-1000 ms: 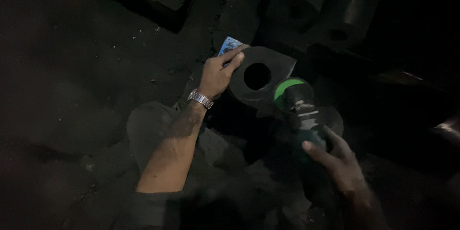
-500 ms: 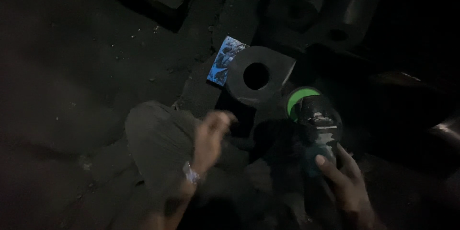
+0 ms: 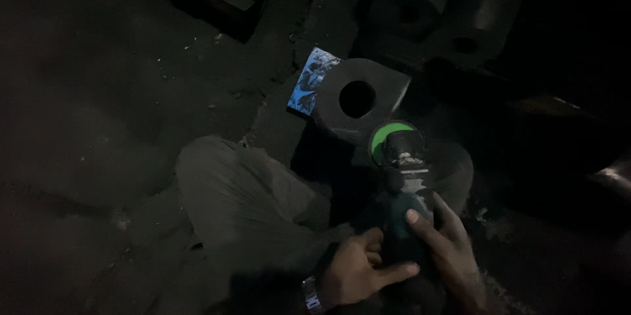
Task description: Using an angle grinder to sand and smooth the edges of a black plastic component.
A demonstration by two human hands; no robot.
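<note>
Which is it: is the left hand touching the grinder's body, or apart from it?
Touching. The head view shows the left hand pressed against the angle grinder body, thumb lying across it.

You are wearing a silver metal-link wristwatch (image 3: 311,297) on your left wrist, and grey-olive trousers (image 3: 243,203) are covering your bent knee. Both your left hand (image 3: 358,269) and right hand (image 3: 447,256) are going bare, ungloved.

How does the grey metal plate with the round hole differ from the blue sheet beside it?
The metal plate is grey, thick and has a round hole; the blue sheet is thin, patterned and has none. The plate is larger, and the sheet lies at its left edge. Both rest on the dark floor.
</note>
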